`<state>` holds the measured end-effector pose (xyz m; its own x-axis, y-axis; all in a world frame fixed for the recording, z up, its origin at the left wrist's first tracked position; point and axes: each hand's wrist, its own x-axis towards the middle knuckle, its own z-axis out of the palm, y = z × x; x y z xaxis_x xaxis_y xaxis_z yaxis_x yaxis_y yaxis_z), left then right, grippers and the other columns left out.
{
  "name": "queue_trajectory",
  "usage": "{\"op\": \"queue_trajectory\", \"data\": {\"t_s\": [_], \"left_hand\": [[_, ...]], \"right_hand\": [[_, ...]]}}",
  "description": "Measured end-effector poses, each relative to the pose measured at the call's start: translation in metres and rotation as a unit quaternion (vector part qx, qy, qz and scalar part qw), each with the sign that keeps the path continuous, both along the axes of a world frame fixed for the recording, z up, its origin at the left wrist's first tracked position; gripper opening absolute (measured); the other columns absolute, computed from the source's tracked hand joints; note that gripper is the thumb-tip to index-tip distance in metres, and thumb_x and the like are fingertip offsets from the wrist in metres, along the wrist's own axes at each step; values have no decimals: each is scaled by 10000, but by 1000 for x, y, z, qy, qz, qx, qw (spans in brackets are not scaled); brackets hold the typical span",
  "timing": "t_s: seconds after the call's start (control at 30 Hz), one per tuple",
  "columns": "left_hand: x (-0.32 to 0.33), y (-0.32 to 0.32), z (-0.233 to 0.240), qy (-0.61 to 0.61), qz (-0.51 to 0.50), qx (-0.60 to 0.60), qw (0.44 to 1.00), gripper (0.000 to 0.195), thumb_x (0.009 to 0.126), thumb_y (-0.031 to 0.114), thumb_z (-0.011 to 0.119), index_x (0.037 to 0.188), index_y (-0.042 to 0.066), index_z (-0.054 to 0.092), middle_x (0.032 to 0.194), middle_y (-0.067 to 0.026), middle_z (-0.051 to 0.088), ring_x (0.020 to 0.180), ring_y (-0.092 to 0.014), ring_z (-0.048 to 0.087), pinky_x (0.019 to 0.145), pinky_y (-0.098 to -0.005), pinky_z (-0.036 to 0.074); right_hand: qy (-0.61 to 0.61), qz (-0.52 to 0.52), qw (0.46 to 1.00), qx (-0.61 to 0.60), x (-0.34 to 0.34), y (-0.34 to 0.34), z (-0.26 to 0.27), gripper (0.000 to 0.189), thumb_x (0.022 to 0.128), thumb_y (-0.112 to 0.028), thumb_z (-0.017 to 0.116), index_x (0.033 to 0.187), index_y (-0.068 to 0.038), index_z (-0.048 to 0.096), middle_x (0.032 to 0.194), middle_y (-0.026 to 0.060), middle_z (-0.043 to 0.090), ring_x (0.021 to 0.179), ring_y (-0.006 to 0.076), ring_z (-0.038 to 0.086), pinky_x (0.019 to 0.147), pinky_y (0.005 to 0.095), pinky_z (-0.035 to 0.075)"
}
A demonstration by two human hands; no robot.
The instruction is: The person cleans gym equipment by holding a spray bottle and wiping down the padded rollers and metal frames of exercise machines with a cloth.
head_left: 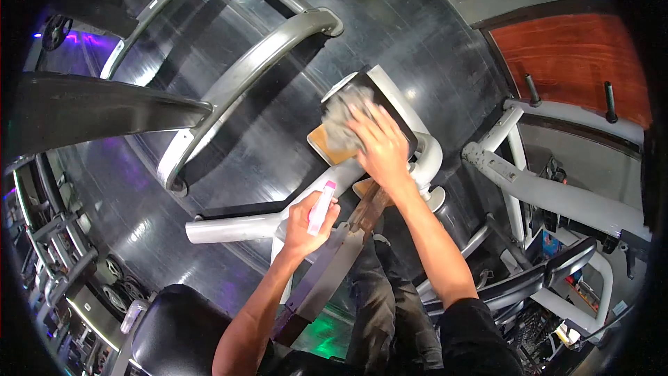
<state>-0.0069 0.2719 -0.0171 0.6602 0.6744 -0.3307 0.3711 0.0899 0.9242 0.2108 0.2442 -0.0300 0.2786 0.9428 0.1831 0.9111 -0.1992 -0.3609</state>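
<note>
My right hand [383,149] presses a grey cloth [347,117] against a dark panel [383,99] on a white metal gym-machine frame [399,96]. The hand and cloth are slightly blurred, and the cloth hides part of the panel. Beside it, an orange-tan plate [324,143] shows under the cloth's lower edge. Lower and to the left, my left hand [313,222] is closed around a white and pink object [321,208], perhaps a bottle; its exact kind I cannot tell. This hand is above the frame's white tube [235,228], near a grey metal beam [326,274].
A curved grey metal frame [250,68] stands at upper left on the dark floor. A black padded seat [177,329] is at lower left. On the right are a white machine frame [548,183], black pads [571,261] and a reddish wooden panel [574,57].
</note>
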Motion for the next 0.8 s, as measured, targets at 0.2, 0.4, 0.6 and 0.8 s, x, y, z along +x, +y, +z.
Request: {"op": "queue_trajectory", "data": {"t_s": [0.2, 0.4, 0.6, 0.8], "left_hand": [[5, -2, -1, 12, 2, -9, 1000, 107, 836, 72, 710, 916, 27, 654, 733, -70, 663, 640, -131, 641, 589, -277, 505], [7, -3, 3, 21, -11, -33, 999, 104, 836, 70, 712, 906, 23, 651, 727, -71, 659, 642, -126, 637, 593, -278, 506], [5, -5, -3, -11, -13, -8, 1000, 82, 849, 73, 685, 913, 58, 635, 617, 15, 541, 560, -44, 484, 533, -242, 411], [6, -5, 0, -29, -10, 21, 999, 116, 833, 76, 713, 908, 14, 650, 741, -88, 675, 652, -152, 662, 606, -284, 518]], "right_hand": [[20, -60, 997, -47, 6, -103, -2, 609, 558, 82, 665, 1127, -134, 647, 1372, 35, 564, 1333, 281, 460, 1097, 460, 392], [49, -105, 993, 17, 17, -24, -3, 511, 615, 43, 661, 1107, -97, 638, 1358, 81, 567, 1322, 299, 469, 1077, 429, 416], [93, -102, 990, 33, 31, 48, -10, 462, 683, -21, 665, 1136, -96, 617, 1340, 80, 574, 1286, 273, 505, 1064, 418, 434], [87, -1, 996, -12, 47, -61, 5, 502, 620, 41, 610, 1106, -83, 623, 1318, 61, 599, 1276, 277, 520, 1084, 394, 425]]}}
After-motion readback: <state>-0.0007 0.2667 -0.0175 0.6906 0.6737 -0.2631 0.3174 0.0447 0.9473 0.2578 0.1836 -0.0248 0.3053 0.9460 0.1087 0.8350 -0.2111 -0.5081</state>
